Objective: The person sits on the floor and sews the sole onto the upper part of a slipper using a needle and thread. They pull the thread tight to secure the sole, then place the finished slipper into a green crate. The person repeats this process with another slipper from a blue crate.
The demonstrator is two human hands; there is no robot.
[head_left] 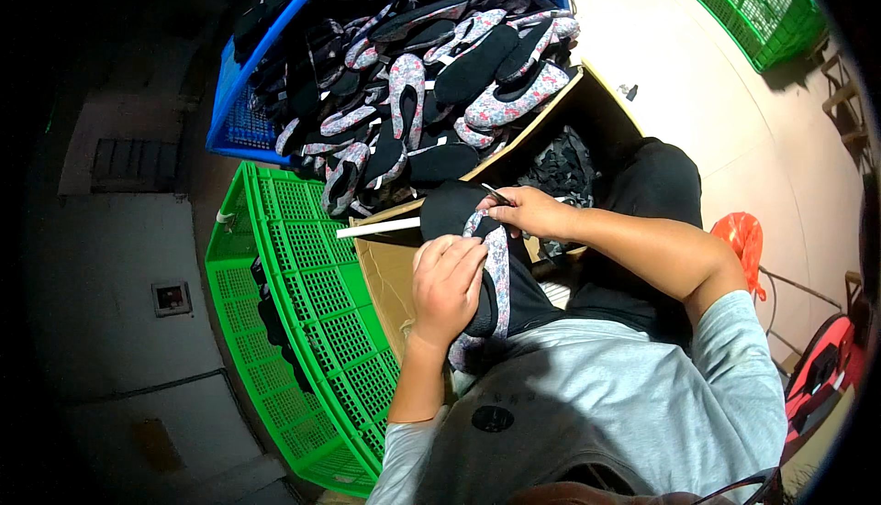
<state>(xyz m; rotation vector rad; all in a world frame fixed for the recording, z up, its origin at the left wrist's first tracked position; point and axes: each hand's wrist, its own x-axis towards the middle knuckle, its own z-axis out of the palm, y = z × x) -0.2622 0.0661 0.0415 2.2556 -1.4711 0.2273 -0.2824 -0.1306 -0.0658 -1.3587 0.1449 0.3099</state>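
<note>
Mid-view, I read the slipper (500, 276) 12-to-6; left grip (448, 287) clasping it from 9, right grip (532, 213) pinching dark tool (498, 196) at 1.

A slipper (497, 271) lies between the left hand (447, 289) and right hand (528, 211), a small tool in the right. Beyond them, a cardboard box (387, 271) holds scraps (562, 170); farther on, slippers (404, 92) heap a basket (240, 129). Left of the hands stands a crate (294, 230); a plastic bag (737, 239) sits beyond the right elbow, another crate (785, 28) far ahead-right.
</note>
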